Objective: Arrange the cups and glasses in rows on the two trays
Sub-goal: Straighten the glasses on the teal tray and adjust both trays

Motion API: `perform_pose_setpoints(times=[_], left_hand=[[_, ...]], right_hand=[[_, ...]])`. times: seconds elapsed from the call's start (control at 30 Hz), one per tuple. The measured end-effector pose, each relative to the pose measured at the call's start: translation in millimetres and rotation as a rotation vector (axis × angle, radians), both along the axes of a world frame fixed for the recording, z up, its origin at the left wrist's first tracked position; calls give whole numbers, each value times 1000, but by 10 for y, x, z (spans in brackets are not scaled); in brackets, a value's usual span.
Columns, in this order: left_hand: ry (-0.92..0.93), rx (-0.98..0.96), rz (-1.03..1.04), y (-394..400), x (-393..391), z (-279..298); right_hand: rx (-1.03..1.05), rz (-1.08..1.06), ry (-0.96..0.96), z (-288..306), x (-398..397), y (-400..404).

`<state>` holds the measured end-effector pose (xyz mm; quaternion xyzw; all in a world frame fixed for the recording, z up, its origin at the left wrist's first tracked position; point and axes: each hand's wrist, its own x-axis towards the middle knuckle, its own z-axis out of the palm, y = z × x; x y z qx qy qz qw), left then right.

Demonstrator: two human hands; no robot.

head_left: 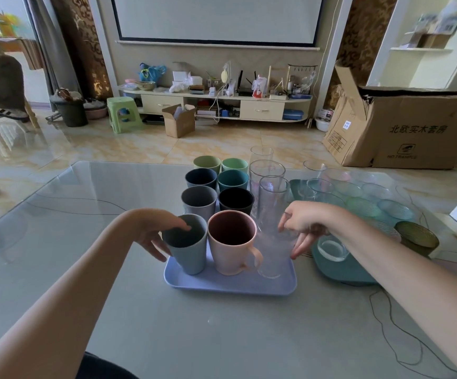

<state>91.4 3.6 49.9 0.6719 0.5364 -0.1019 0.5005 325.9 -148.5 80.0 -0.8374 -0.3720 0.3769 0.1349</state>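
A lilac tray (230,287) in the table's middle carries two columns of coloured cups and a column of tall clear glasses. My left hand (159,236) grips the grey-blue cup (187,250) at the tray's front left, thumb inside its rim. Beside it stands a pink mug (230,247) with a handle. My right hand (301,228) holds the nearest tall clear glass (272,253) at the tray's front right, fingers spread round its upper part. A teal tray (342,272) to the right holds several low clear and tinted glasses.
A dark green ribbed glass (417,237) stands on the table right of the teal tray. Beyond the table's far edge are a tiled floor, a large cardboard box (402,127) at right and a TV cabinet (216,102).
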Motion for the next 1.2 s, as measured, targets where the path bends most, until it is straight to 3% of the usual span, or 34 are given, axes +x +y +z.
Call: perform_pose_setpoints(times=[0.37, 0.43, 0.5, 0.57, 0.63, 0.77, 0.87, 1.07, 1.2], left_hand=[[43, 116, 28, -96, 60, 23], [39, 128, 37, -103, 63, 26], [40, 136, 44, -90, 58, 24], [36, 147, 57, -61, 47, 26], [27, 168, 72, -45, 35, 34], [20, 169, 66, -73, 32, 42], [25, 162, 57, -76, 29, 46], [48, 143, 42, -76, 52, 68], [71, 92, 15, -70, 16, 119]], right_hand=[[57, -35, -48, -39, -34, -91], [151, 77, -359, 18, -60, -174], [402, 149, -727, 65, -152, -264], [637, 217, -859, 107, -335, -324], [626, 444, -810, 79, -556, -339], [317, 756, -890, -179, -776, -274], [323, 736, -965, -267, -785, -227], [300, 762, -937, -209, -813, -183], [328, 654, -721, -81, -806, -122]])
